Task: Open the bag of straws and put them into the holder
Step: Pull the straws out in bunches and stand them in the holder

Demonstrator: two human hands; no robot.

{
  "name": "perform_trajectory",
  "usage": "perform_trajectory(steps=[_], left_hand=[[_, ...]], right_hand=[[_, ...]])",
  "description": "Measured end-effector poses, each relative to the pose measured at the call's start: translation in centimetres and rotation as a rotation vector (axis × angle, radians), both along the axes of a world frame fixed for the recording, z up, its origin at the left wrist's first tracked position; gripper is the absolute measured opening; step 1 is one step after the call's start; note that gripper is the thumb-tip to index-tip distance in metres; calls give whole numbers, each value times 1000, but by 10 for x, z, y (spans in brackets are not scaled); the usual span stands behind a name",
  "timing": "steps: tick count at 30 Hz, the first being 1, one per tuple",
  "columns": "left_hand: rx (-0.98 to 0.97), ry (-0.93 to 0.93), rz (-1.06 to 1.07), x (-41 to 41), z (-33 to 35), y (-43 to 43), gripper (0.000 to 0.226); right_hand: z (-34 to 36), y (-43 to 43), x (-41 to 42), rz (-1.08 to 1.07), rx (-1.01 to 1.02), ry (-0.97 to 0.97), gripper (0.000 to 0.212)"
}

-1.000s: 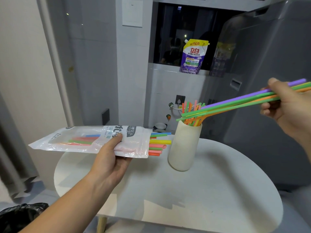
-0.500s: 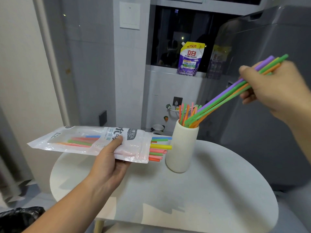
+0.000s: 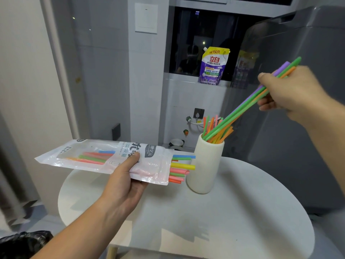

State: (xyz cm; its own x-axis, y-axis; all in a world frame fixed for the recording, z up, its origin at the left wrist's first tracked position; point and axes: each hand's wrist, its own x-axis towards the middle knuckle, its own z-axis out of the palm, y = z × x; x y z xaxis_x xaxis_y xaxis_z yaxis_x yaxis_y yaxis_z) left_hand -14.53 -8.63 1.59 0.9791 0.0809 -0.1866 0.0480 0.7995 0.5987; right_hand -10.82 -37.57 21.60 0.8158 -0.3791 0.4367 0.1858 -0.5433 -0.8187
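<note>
My left hand [image 3: 125,182] grips a clear plastic bag of straws [image 3: 104,157] held level above the table, its open end to the right with coloured straw ends [image 3: 182,168] sticking out. A cream ribbed holder [image 3: 205,165] stands upright on the table just right of the bag, with several orange and green straws inside. My right hand [image 3: 291,94] pinches a bundle of long purple, green and orange straws [image 3: 242,107], tilted steeply, their lower ends inside the holder's mouth.
The round white table [image 3: 224,221] carries the holder. A grey appliance [image 3: 298,128] stands close behind on the right. A purple detergent pouch [image 3: 212,66] sits on the window ledge. A black bin bag [image 3: 22,243] lies at the lower left.
My right hand has swung the straw bundle from nearly level to steeply tilted, and its lower ends have dropped into the holder. The left hand and bag have stayed put.
</note>
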Motion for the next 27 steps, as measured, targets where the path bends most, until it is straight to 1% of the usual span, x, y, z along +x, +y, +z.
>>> perform_trajectory(steps=[6,10,16,20,23,27], left_hand=[[7,0,0,2,-1,1,25],[4,-7,2,1,0,0,21],[1,-4,-1,0,1,-1,19],[-11,1,0,-1,1,-3,21],[-11,-5,-1,-2,2,-3,19],[-7,3,2,-2,2,-4,17]], right_hand=[[4,-3,1,-57,0,23,23],[1,4,0,-25,-17,63,23],[-5,15,1,66,-160,130,27],[-10,21,11,82,-191,195,29],[-16,25,20,74,-237,260,32],[-30,31,29,87,-339,310,24]])
